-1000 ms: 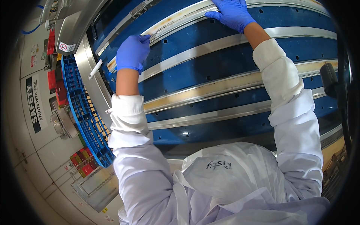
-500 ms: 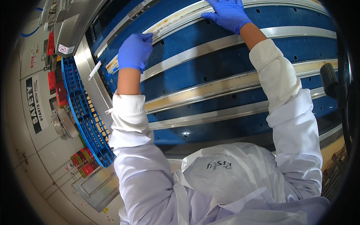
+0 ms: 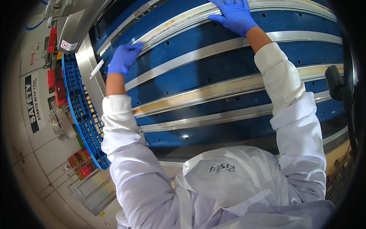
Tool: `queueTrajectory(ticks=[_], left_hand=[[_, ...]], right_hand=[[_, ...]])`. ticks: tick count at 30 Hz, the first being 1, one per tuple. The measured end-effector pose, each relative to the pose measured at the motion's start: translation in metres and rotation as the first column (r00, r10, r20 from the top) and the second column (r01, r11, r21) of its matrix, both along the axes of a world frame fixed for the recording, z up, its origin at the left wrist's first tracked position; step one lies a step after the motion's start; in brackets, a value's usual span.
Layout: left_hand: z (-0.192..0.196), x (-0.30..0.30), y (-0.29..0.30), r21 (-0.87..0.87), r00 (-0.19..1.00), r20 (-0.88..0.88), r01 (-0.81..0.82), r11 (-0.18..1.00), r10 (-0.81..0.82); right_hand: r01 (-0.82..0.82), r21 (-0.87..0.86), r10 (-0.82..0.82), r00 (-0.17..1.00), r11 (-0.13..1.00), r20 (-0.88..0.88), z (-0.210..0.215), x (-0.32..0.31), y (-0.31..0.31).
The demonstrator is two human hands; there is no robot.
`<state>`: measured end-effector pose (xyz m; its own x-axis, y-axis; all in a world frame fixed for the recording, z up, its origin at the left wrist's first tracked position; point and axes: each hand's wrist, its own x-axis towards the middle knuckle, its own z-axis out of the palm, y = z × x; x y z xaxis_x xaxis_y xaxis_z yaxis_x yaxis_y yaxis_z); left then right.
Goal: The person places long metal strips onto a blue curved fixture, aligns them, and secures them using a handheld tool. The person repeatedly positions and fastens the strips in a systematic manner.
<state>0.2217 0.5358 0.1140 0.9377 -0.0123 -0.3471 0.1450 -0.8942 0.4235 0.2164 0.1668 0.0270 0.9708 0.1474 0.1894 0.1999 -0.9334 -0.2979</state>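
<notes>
Here, left of the railed panel [image 3: 228, 63] stand a blue lattice [image 3: 78, 108] and wall [image 3: 40, 149]; right grip [image 3: 234, 17] spread, left grip [image 3: 124, 59] unclear.

Remotely, I saw a pale wall [image 3: 42, 145] on the left, with a black-and-white sign [image 3: 35, 103] near red fixtures [image 3: 60, 91].

A lettered black-and-white sign [image 3: 32, 103] on the wall [image 3: 28, 139]; red prohibition sticker [image 3: 68, 45] on a metal cover [image 3: 81, 28]; black handwriting [image 3: 222, 168] on the white apron [image 3: 236, 185].

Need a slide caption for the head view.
Gloved right hand spread over a pale rail between blue panels; left hand, blurred, farther left along it.
</notes>
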Motion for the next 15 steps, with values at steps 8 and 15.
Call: queueTrajectory(ticks=[8,15], left_hand=[[0.013,-0.029,-0.052,0.209,0.975,0.180,0.091,0.974,-0.129],[0.031,-0.034,-0.114,0.303,0.985,0.167,-0.016,0.953,-0.036]], right_hand=[[0.007,0.025,-0.008,1.000,1.000,0.016,-0.006,-0.002,0.002],[0.000,0.052,-0.001,1.000,0.999,0.016,-0.010,-0.001,0.002]])
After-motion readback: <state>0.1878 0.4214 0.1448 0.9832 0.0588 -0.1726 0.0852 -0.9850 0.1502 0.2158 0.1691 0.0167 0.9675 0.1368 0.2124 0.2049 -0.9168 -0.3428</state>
